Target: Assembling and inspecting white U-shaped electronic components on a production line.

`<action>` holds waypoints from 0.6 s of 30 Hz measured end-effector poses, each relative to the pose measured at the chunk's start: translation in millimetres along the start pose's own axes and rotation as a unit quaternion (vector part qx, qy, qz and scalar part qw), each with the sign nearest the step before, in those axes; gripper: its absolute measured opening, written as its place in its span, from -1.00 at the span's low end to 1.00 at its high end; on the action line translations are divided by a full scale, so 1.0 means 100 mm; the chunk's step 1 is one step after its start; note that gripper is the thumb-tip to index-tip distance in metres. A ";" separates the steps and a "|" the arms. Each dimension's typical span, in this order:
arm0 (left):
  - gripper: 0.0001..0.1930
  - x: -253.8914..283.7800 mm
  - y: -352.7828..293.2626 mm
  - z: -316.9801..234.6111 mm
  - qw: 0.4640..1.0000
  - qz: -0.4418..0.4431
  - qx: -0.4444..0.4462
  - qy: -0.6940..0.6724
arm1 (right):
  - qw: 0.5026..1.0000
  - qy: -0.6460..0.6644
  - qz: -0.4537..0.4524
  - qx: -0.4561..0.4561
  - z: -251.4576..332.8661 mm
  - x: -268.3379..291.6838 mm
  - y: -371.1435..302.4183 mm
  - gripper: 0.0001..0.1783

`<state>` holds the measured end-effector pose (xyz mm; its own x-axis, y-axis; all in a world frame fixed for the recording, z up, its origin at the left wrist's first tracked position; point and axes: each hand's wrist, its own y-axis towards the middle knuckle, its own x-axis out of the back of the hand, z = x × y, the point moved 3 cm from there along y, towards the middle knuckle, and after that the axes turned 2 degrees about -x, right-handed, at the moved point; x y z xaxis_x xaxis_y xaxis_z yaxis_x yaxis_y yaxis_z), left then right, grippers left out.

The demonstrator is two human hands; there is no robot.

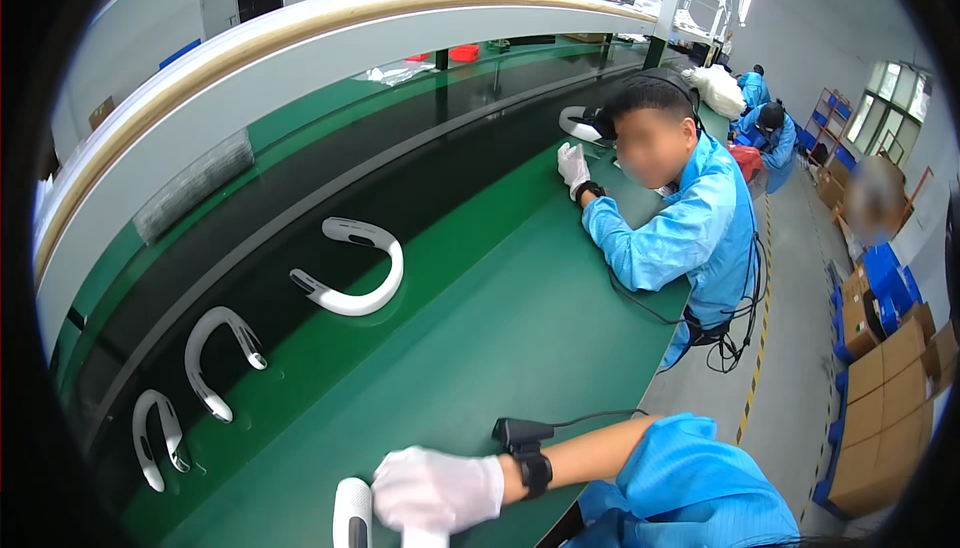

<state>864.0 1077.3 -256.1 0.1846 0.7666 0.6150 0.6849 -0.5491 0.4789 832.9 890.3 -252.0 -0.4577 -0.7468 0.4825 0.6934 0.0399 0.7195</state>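
Note:
My right hand (435, 493), in a white glove with a black strap and small device at the wrist, reaches in from the lower right. Its fingers are closed on a white U-shaped neck fan (352, 510), which the frame's lower edge cuts off. One rounded end with a dark grey oval panel shows beside the fingers. My left hand is outside the picture. Further left, three more neck fans lie apart on the bench: one in the middle (385, 283), a second (205, 358) lower left, and a third (150, 448) near the rim.
A green workbench (470, 318) carries a dark strip (300, 188) along its far part, under a raised white shelf (330, 28). To the right, a co-worker in blue (690, 208) leans over the bench near another neck fan (577, 124). Cardboard boxes (880, 408) line the aisle.

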 end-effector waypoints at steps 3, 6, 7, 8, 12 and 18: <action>-0.76 0.09 0.09 -0.09 0.986 0.121 -0.106 0.044 | 0.987 0.030 0.091 -0.129 -0.56 0.08 -0.60 -0.80; -0.75 0.32 0.09 -0.04 0.945 0.245 -0.194 0.097 | 0.952 0.165 0.094 -0.240 -0.59 0.03 -0.73 -0.71; -0.75 0.37 0.10 -0.03 0.927 0.284 -0.220 0.106 | 0.965 0.131 0.114 -0.198 -0.59 0.08 -0.73 -0.68; -0.74 0.43 0.10 -0.01 0.907 0.321 -0.245 0.119 | 0.964 0.135 0.114 -0.198 -0.56 0.07 -0.73 -0.68; -0.71 0.59 0.00 0.06 0.838 0.435 -0.299 0.141 | 0.982 0.055 0.120 -0.136 -0.37 0.06 -0.70 -0.79; -0.70 0.44 -0.33 0.37 0.883 0.336 -0.286 0.158 | 0.971 0.011 0.185 -0.154 -0.36 0.00 -0.70 -0.87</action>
<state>876.0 1141.4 -268.0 0.1461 0.1226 0.9816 0.0109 -0.9924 0.1223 804.9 863.4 -320.4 -0.1362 -0.7326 0.6669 0.9430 0.1104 0.3139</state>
